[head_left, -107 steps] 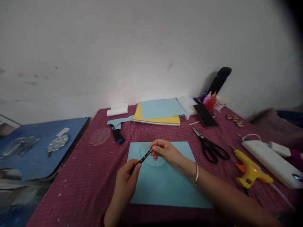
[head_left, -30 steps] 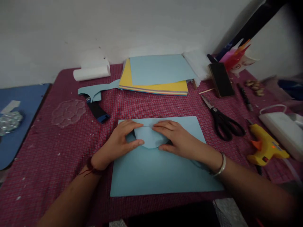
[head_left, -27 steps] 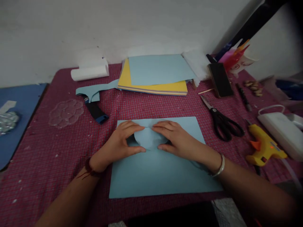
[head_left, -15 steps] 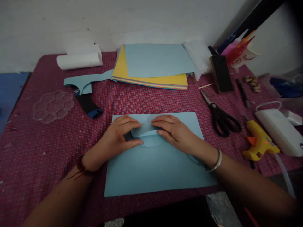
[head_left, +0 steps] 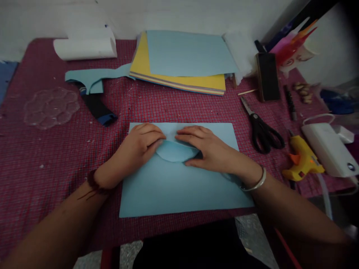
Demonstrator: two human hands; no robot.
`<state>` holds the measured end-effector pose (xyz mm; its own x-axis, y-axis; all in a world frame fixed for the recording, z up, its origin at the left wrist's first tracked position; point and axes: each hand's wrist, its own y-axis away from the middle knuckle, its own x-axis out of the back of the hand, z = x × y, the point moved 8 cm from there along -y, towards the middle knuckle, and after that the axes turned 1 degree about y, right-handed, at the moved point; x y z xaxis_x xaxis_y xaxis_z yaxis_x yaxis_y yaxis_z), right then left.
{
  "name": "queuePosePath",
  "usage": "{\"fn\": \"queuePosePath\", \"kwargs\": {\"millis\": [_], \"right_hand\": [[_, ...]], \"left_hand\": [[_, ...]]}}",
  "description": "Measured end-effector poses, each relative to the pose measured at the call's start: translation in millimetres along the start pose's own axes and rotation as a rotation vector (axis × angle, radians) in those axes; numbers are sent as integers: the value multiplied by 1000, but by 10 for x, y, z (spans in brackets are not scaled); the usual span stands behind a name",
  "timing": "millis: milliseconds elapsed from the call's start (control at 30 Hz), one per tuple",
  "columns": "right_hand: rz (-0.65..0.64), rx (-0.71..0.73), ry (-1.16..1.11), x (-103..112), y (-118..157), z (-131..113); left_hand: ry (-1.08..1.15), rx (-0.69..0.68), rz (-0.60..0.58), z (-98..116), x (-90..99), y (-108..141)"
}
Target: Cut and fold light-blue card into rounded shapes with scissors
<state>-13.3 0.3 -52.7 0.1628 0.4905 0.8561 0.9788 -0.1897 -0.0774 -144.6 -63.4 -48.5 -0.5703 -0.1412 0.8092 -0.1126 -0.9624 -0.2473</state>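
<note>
A small light blue piece of paper (head_left: 176, 151), curved and folded over into a leaf-like shape, lies on a larger light blue sheet (head_left: 179, 194). My left hand (head_left: 140, 149) pinches its left end between thumb and fingers. At the other end, my right hand (head_left: 209, 147) is open, its thumb well apart from the fingers and the paper's tip between them. The fingertips of my right hand rest along the far side of the piece; how firmly they touch it I cannot tell.
Scissors (head_left: 262, 129) and a yellow glue gun (head_left: 304, 158) lie to the right, near a white power box (head_left: 329, 149) and a phone (head_left: 268, 76). Behind is a coloured paper stack (head_left: 179, 82). Blue paper offcuts (head_left: 95, 74) and a clear palette (head_left: 52, 108) are left.
My left thumb has closed onto the paper's left end, while my right thumb has moved away from the fingers and opened. The view has tilted down slightly.
</note>
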Motion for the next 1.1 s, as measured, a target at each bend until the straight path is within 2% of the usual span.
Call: {"fn": "queuePosePath", "kwargs": {"millis": [233, 467, 767, 1000, 1100], "right_hand": [[36, 42, -13, 13, -4, 1], [87, 40, -58, 63, -30, -3], [101, 20, -83, 67, -32, 17], [110, 29, -107, 80, -27, 21], [132, 14, -147, 102, -21, 25]], "left_hand": [[56, 23, 55, -31, 50, -1], [105, -48, -6, 7, 55, 8], [22, -41, -61, -8, -18, 13], [-30, -49, -36, 10, -29, 18], [65, 11, 32, 6, 46, 31]]}}
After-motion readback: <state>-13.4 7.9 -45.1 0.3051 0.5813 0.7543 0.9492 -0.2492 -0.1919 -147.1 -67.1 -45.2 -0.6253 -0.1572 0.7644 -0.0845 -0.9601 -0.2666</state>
